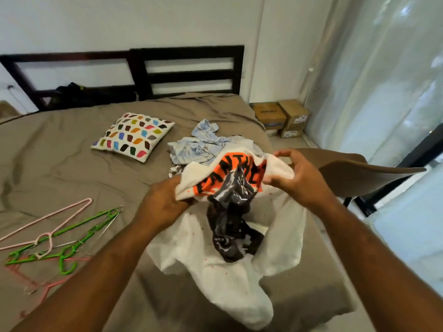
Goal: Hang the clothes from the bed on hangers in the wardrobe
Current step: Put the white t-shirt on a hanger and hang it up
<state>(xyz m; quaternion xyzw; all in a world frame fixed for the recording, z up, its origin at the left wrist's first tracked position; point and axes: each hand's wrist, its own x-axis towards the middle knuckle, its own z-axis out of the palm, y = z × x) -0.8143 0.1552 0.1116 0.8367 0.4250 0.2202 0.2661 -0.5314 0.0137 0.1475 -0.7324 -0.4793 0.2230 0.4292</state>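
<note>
- You hold the white sweatshirt point(215, 271) over the near right corner of the bed point(60, 152). Your left hand point(165, 200) grips bunched fabric with curled fingers. Your right hand point(294, 178) pinches the upper edge beside the orange print, and the rest drapes onto the corner.
- Near the bed's near left edge lie the pink and green hangers point(60, 238), tangled and all bare. Nothing visible has been hung yet, and the wardrobe is out of view.
- Behind the sweatshirt, by the right edge, is a pile topped by a light blue shirt point(199, 144). A patterned cushion point(133, 136) lies just beside it, towards the middle.
- At the head edge sits a dark bundle point(79, 93); you cannot tell whether it is clothing.
- On the floor past the far right corner, two cardboard boxes point(280, 118) stand touching. They look shut, with their contents hidden.
</note>
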